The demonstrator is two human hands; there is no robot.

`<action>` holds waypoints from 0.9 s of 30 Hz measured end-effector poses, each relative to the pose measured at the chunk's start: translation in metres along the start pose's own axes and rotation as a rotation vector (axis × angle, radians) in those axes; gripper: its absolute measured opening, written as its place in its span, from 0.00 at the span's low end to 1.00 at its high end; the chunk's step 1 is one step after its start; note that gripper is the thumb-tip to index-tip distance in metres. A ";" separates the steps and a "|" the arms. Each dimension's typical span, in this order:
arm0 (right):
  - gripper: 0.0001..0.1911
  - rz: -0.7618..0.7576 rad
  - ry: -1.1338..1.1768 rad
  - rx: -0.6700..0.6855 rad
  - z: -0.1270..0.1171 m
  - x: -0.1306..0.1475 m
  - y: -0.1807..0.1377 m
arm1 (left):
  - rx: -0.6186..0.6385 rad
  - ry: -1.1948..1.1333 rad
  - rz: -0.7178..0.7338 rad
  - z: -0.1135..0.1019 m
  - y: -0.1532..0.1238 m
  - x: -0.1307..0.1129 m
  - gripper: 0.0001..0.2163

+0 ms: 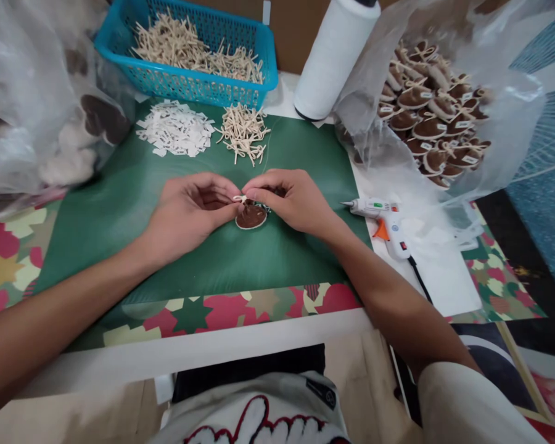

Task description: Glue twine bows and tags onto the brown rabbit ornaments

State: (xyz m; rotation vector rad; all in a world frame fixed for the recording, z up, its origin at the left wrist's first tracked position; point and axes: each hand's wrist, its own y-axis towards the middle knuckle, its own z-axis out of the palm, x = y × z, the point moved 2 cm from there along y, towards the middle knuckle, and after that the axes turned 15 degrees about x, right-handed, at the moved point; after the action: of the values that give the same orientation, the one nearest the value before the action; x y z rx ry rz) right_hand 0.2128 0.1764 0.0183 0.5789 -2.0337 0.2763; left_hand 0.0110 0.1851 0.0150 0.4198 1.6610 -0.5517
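Observation:
Between my two hands, over the green mat, is a small brown shoe with a pale edge. A cream cord bow sits at its top. My left hand pinches at the bow and the shoe's left side, thumb against the brown part. With thumb and forefinger together, my right hand grips at the bow's right side, close to the left fingertips. The fingers partly hide the bow and the upper shoe.
Behind the hands lie cream cord bows and white labels. A blue basket holds more bows. A thread cone stands behind; a glue gun lies right. Plastic bags hold finished-looking shoes and brown-white pieces.

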 end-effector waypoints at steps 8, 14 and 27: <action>0.11 -0.017 0.032 0.088 0.000 -0.011 0.002 | 0.057 0.030 -0.097 0.000 0.000 0.002 0.19; 0.11 0.013 0.042 0.123 -0.001 -0.013 0.004 | 0.057 0.081 -0.135 -0.004 0.000 0.006 0.17; 0.12 0.035 0.077 0.158 -0.002 -0.013 0.004 | 0.099 0.126 -0.064 0.000 -0.001 0.005 0.18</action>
State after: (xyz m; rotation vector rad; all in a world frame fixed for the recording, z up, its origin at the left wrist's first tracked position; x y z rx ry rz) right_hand 0.2177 0.1848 0.0084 0.6209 -1.9607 0.4764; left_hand 0.0100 0.1843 0.0101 0.4838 1.7772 -0.6686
